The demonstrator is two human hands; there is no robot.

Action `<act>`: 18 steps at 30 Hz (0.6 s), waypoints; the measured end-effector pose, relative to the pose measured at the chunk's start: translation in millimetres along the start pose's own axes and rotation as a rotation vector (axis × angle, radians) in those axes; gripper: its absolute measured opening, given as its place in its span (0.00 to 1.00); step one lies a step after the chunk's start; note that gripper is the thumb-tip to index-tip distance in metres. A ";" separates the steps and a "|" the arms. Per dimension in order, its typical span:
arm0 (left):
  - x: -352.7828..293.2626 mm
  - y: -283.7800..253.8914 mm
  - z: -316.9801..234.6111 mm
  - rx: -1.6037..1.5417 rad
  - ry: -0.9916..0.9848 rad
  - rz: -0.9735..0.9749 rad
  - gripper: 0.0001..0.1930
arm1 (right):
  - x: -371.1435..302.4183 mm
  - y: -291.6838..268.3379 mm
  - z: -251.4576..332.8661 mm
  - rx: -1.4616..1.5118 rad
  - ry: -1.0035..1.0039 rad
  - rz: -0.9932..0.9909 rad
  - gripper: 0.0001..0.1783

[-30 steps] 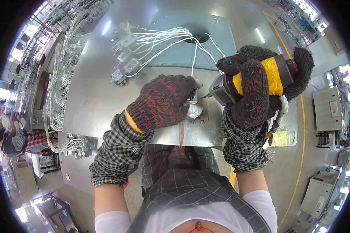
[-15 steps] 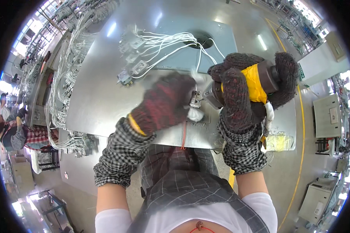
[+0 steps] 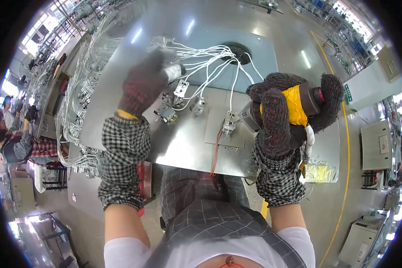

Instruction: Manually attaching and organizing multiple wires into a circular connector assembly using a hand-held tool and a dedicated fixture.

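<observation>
My right hand (image 3: 283,116), in a dark knitted glove, is closed around a dark power tool (image 3: 253,117) wrapped in yellow tape, its grey nose pointing left. Just left of that nose, a small metal and white connector part (image 3: 230,120) sits on a flat plate, with a white cable running up from it. My left hand (image 3: 144,85), gloved with a white-wrapped fingertip, is smeared by motion at the upper left, over the far connector parts; what its fingers hold, if anything, cannot be made out. Nearer lie a white-faced socket part (image 3: 181,89) and loose metal parts (image 3: 166,113).
White cables (image 3: 210,53) fan out from a round dark hole (image 3: 236,52) in the metal table (image 3: 183,147). Thin red wires (image 3: 215,154) hang over its front edge. Bundled white cables (image 3: 69,129) line the left side, where another person (image 3: 20,143) works.
My left hand has moved from beside the connector on the plate to the upper left, over the other parts. Several parts now lie nearer and further right. My right hand has barely moved.
</observation>
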State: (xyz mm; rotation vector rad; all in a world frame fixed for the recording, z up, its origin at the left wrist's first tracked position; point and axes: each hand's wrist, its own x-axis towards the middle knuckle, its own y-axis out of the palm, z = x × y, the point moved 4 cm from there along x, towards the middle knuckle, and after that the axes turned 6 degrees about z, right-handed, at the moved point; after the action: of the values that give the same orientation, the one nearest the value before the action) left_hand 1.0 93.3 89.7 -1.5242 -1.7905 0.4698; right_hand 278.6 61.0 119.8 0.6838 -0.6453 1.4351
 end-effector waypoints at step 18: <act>8.6 18.7 -12.6 -0.329 -0.054 0.350 0.30 | 2.7 2.1 -11.7 0.326 -0.019 -0.067 0.41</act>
State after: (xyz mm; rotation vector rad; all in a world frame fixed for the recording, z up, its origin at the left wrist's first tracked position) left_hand 22.7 103.6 87.8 -2.0895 -1.7051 0.3978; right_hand 276.5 71.7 114.2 0.9655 -0.4011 1.4872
